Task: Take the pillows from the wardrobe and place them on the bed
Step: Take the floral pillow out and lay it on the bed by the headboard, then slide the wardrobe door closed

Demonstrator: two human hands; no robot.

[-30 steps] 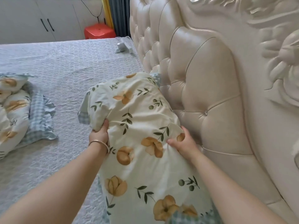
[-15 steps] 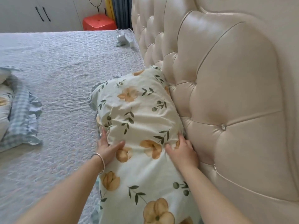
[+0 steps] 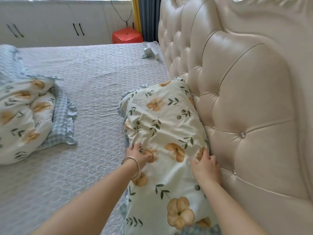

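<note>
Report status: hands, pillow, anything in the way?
Left hand and right hand both flat on the floral pillow, pressing it against the headboard. Second pillow lies apart, left. Nothing obstructing.

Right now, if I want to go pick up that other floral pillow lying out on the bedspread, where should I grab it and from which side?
Probably take the second floral pillow by its bulging stuffed body, one hand on each long side, coming from its open headboard-facing side. The blue checked frill there is thin and floppy, so it likely makes a poor grip. Both hands, left hand and right hand, are pressed on the pillow by the headboard.
</note>
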